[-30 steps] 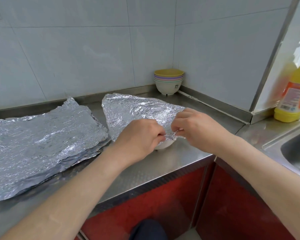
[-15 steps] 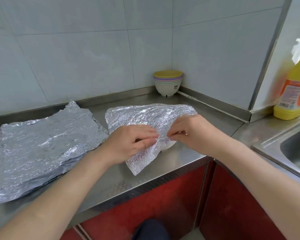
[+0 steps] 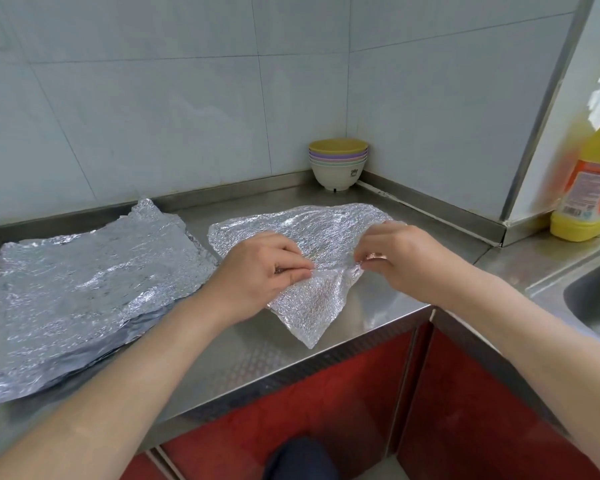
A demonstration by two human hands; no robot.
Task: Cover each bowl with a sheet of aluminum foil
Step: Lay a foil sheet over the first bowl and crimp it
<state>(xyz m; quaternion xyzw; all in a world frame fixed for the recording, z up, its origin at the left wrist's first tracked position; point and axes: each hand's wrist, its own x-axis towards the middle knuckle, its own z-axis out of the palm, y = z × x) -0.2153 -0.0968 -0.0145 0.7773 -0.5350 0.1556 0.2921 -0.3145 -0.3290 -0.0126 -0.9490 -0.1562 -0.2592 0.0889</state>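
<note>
Stainless counter (image 3: 243, 358) meets grey tiled walls; left hand (image 3: 257, 271) and right hand (image 3: 406, 258) each pinch the crinkled foil sheet (image 3: 312, 230) at centre, thumb against fingertips; foil stack (image 3: 84, 289) lies left; stacked bowls (image 3: 337, 164) stand in the far corner; yellow bottle (image 3: 593, 188) stands right, its orange label blurred and unreadable.

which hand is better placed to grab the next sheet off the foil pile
The left hand, likely: it is beside the foil pile; the right hand pinches the spread sheet farther away.
</note>
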